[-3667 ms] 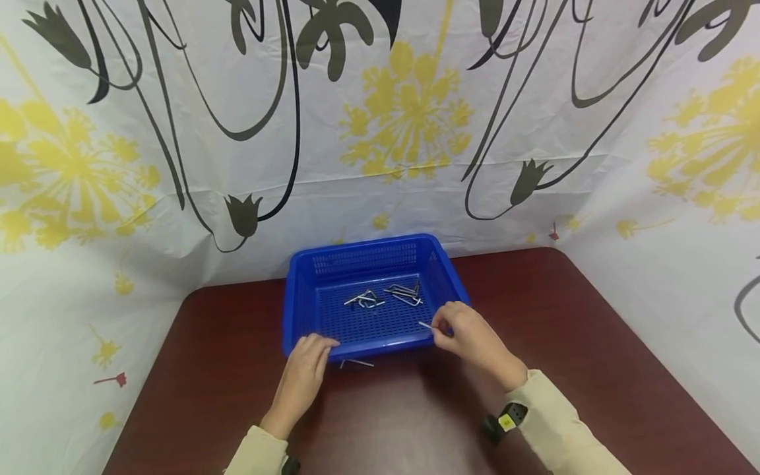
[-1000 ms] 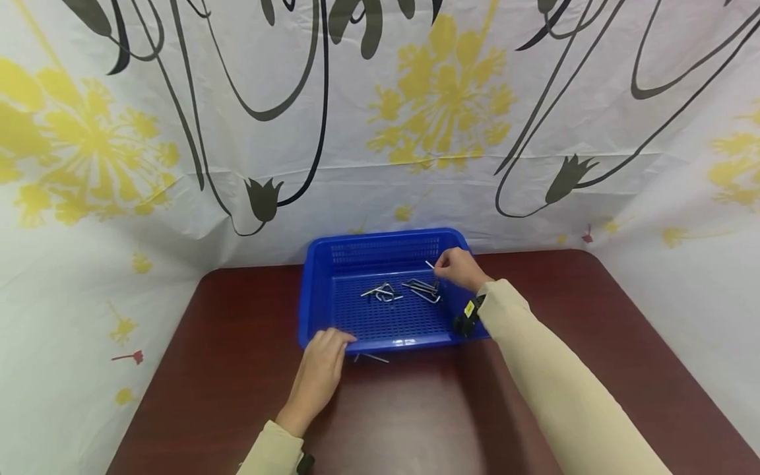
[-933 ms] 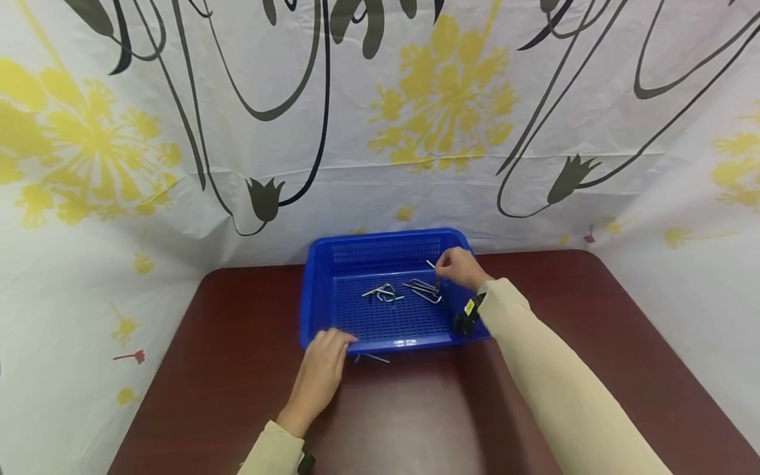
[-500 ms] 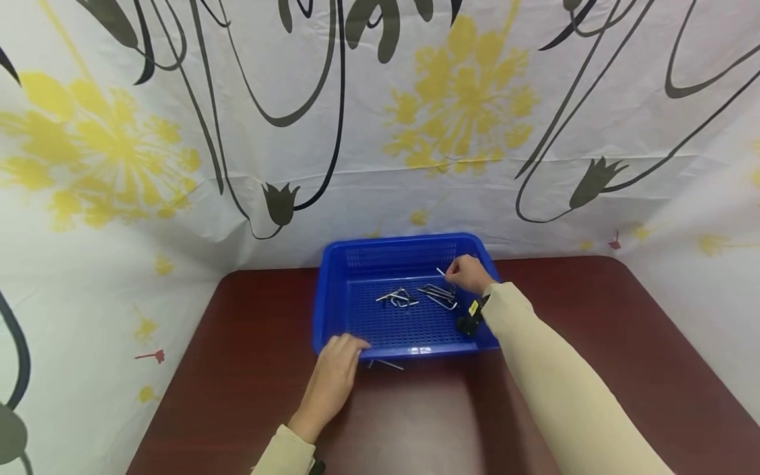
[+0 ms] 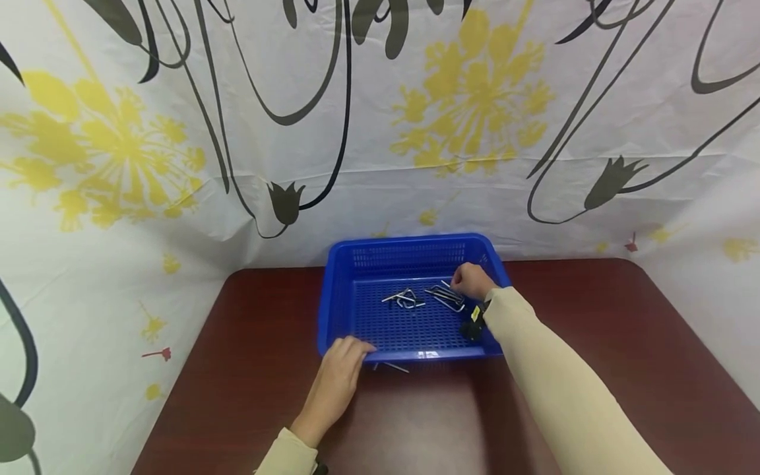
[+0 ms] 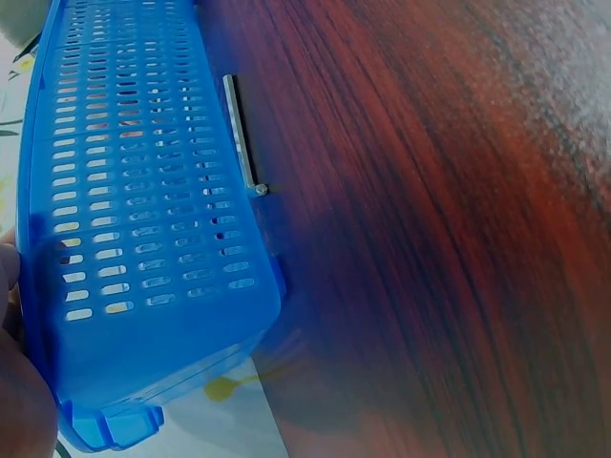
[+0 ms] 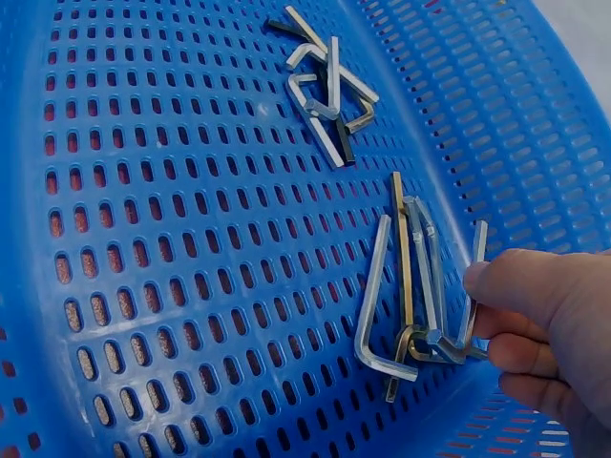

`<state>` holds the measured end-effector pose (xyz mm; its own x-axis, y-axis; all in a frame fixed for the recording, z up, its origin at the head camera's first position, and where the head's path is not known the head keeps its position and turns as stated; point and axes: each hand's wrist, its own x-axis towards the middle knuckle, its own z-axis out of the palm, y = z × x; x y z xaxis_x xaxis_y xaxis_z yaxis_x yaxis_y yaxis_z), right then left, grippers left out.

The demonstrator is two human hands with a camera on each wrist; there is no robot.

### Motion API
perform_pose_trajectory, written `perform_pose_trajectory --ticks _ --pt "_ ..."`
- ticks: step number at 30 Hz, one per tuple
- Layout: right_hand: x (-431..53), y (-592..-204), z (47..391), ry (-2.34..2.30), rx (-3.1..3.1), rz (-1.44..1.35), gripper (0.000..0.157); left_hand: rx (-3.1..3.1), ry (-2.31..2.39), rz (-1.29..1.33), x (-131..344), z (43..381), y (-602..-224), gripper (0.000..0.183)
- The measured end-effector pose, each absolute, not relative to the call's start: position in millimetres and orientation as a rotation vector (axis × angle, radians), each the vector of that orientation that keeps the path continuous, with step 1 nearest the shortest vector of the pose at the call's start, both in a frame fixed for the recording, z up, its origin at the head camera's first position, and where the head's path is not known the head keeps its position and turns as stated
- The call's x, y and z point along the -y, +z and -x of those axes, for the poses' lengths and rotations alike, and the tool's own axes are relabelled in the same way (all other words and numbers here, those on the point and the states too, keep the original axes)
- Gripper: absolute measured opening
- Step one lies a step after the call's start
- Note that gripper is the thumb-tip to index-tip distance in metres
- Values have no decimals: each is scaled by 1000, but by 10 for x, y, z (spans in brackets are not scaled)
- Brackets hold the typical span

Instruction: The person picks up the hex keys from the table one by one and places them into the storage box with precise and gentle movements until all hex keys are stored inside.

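A blue plastic basket (image 5: 368, 340) with slotted walls stands at the back of the table. My left hand (image 5: 341, 369) grips its front rim near the left corner; most of that hand is outside the left wrist view. Inside the basket at the right, my right hand (image 7: 549, 324) pinches a silver L-shaped hex key (image 7: 480, 243) between thumb and fingers. This key is down against a pile of several hex keys (image 7: 372, 296), silver and brassy. A second cluster of hex keys (image 7: 329, 91) lies apart on the basket floor, to the left in the head view.
Another hex key (image 6: 241, 134) lies on the dark red-brown table (image 5: 267, 330), close against the basket's front wall. A white patterned cloth (image 5: 368, 198) hangs behind the table and at its sides.
My right hand has moved from above the front right rim deeper into the basket, then lowered the hex key to the right pile. My left hand stays on the rim. The head view has shifted.
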<state>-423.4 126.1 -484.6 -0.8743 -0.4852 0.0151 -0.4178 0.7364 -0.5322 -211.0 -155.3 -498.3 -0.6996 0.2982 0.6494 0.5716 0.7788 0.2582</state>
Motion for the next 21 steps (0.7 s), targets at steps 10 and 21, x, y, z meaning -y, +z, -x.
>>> perform_pose_trajectory --ticks 10,21 --pt "-1232 -4875 4214 -728 -2791 701 21 2356 -602 638 1545 2105 -4985 14" --pt "-1201 -4896 4202 -692 -2800 594 12 2348 -592 637 1548 2098 -4977 15"
